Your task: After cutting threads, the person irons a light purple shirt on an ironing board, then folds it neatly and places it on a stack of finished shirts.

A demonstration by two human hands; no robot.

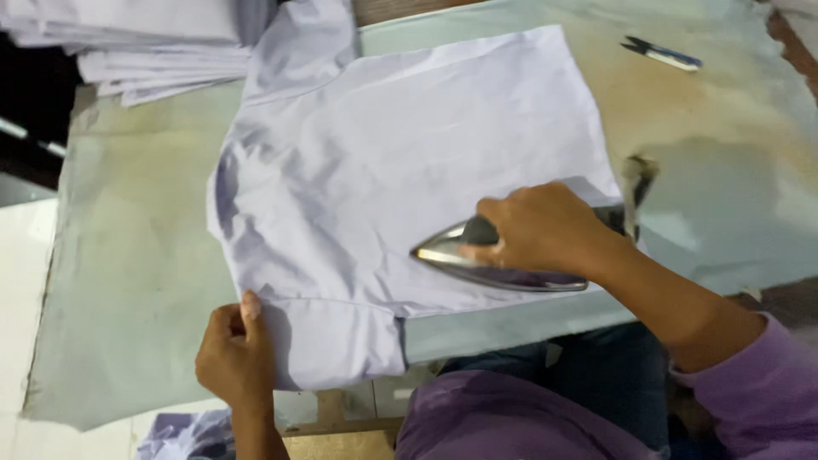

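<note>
A pale lilac shirt [400, 145] lies spread flat on the padded ironing table [128, 247]. My right hand [537, 228] grips the dark handle of a shiny metal iron [490, 266], which rests on the shirt's near right part with its tip pointing left. My left hand [234, 353] pinches the shirt's near left edge, beside the sleeve that hangs over the table's front edge.
A stack of folded pale shirts [153, 43] sits at the far left corner. Small thread snips with a blue handle [663, 54] lie at the far right of the stained table cover. The iron's cord [637, 183] rises behind my right hand.
</note>
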